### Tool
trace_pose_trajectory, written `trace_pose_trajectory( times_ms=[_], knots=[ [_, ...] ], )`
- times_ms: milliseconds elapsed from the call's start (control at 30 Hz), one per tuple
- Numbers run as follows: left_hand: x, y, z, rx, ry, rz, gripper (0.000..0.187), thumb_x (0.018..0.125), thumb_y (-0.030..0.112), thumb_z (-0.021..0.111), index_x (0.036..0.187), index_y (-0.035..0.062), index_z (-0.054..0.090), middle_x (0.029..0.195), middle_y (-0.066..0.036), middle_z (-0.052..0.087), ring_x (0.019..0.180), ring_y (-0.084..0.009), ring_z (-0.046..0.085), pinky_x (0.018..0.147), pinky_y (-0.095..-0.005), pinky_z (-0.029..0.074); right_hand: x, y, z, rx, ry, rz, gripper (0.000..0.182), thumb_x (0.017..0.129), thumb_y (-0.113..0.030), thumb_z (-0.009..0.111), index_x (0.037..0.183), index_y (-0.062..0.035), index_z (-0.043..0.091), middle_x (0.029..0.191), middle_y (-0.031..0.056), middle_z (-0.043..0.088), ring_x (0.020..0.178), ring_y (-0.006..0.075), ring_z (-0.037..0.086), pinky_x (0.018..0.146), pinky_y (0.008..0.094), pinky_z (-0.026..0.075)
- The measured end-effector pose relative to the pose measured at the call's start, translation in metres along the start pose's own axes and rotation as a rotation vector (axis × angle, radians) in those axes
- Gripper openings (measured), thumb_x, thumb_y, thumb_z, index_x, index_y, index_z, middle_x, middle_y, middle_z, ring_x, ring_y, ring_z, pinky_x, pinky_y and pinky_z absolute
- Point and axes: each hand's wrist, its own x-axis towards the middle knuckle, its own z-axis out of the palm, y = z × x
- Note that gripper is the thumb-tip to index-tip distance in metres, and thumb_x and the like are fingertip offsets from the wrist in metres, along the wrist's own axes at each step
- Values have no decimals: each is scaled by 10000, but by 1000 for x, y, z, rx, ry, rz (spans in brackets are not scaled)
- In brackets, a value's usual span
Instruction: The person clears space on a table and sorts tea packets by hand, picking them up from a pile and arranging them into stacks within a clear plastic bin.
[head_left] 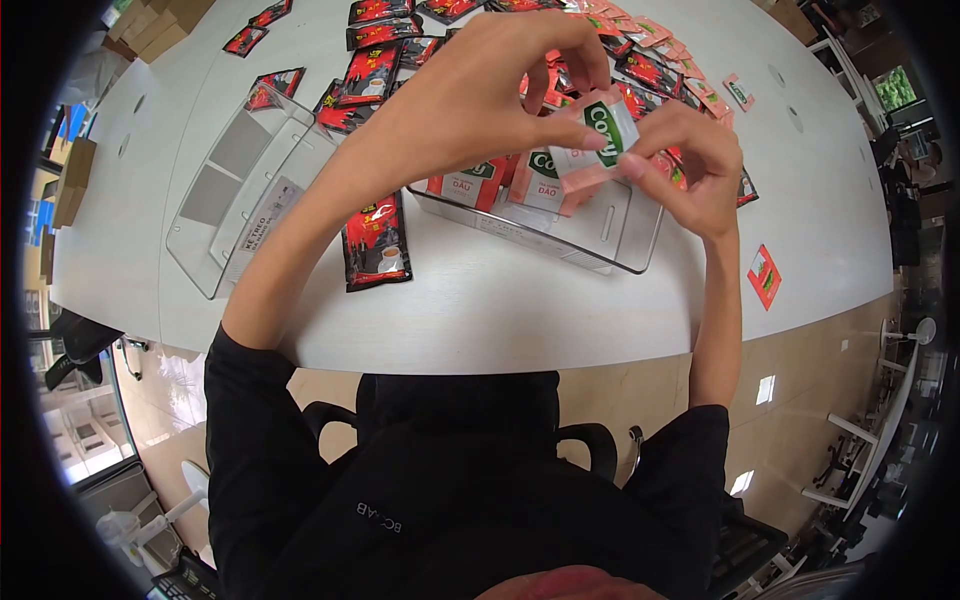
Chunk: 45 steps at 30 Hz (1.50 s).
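Both hands are raised over a clear plastic bin (pixel 625 235) on the table. Between them is a pale pink Cozy tea sachet (pixel 580 160), tilted, its green logo facing up. My left hand (pixel 510 85) pinches its upper left side with the thumb in front. The thumb and fingers of my right hand (pixel 690 160) close on its right edge. Inside the bin, more tea sachets (pixel 468 188) stand upright in a row, with the ones behind partly hidden by my hands. A red and black coffee packet (pixel 378 245) lies against the bin's left end.
A second clear plastic bin (pixel 205 255) lies at the left. Many red and black packets (pixel 370 72) and pink sachets (pixel 690 70) spread across the back. One pink sachet (pixel 738 92) lies apart at the right, and an orange-red sachet (pixel 764 278) sits near the right front edge.
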Motion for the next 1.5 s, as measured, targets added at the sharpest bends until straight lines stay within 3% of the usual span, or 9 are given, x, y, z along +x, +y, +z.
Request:
trace_pose_trajectory(
  times_ms=[100, 233, 533, 833, 1033, 1267, 1333, 1433, 1500],
  knots=[
    [-3, -17, 10, 160, 82, 138, 449, 720, 150, 858, 1115, 64, 663, 1056, -51, 708, 718, -168, 595, 682, -315, 503, 2, 1, 6, -112, -33, -27, 114, 730, -8, 795, 795, -31, 704, 783, 61, 694, 716, 163, 640, 659, 279, 496],
    [-5, -20, 15, 100, 138, 102, 486, 697, 115, 855, 1142, 83, 661, 998, -57, 720, 709, -196, 594, 690, -329, 502, -1, 6, 8, -203, -19, -21, 166, 702, -25, 818, 824, -66, 713, 779, 34, 695, 681, 150, 628, 712, 281, 473],
    [-5, -8, 3, 47, -98, -67, 390, 731, 46, 811, 1092, 74, 666, 805, -45, 732, 718, -187, 648, 687, -324, 507, 3, -3, 11, -377, -97, -36, 328, 690, -110, 859, 996, -135, 741, 776, -41, 683, 658, 106, 560, 768, 303, 361],
    [-9, -5, 1, 20, -142, -81, 373, 732, 32, 818, 1062, 72, 647, 769, -50, 722, 762, -197, 708, 712, -320, 546, 5, -9, 14, -501, -135, -69, 283, 711, -198, 859, 976, -171, 765, 684, -90, 652, 769, 111, 542, 795, 313, 336],
    [-11, -1, 3, 106, -247, -75, 387, 701, 29, 823, 1027, 70, 620, 784, -50, 714, 832, -226, 696, 759, -351, 548, 2, -9, 10, -560, -184, -28, 279, 725, -214, 853, 988, -169, 772, 750, -37, 635, 815, 150, 531, 806, 329, 351],
    [-25, 1, 16, 302, -246, -81, 571, 689, 5, 813, 1187, 57, 537, 1069, -122, 635, 1038, -338, 596, 868, -448, 497, -2, -12, 16, -594, -236, -4, 260, 760, -118, 776, 1020, -133, 770, 773, 2, 674, 960, 211, 541, 908, 366, 371],
    [-26, 1, 16, 319, -236, -79, 611, 690, 1, 811, 1225, 60, 521, 1109, -137, 609, 1047, -357, 591, 873, -459, 497, -2, -14, 20, -575, -255, 22, 177, 863, -167, 735, 1038, -169, 759, 936, 22, 622, 1004, 260, 513, 923, 385, 412],
    [-28, -1, 19, 346, -308, -67, 669, 688, -1, 812, 1279, 71, 505, 1116, -153, 607, 1098, -376, 569, 909, -473, 488, -1, -15, 23, -583, -307, -27, 186, 872, -159, 727, 1055, -158, 752, 1022, 32, 609, 1045, 284, 506, 963, 394, 419],
    [-32, -3, 23, 407, -203, 33, 701, 687, -7, 811, 1304, 72, 490, 1137, -162, 594, 1143, -378, 550, 942, -474, 479, -3, -15, 26, -564, -286, 16, 190, 871, -162, 730, 1059, -151, 749, 1044, 38, 603, 1049, 285, 507, 967, 394, 422]
  ],
)
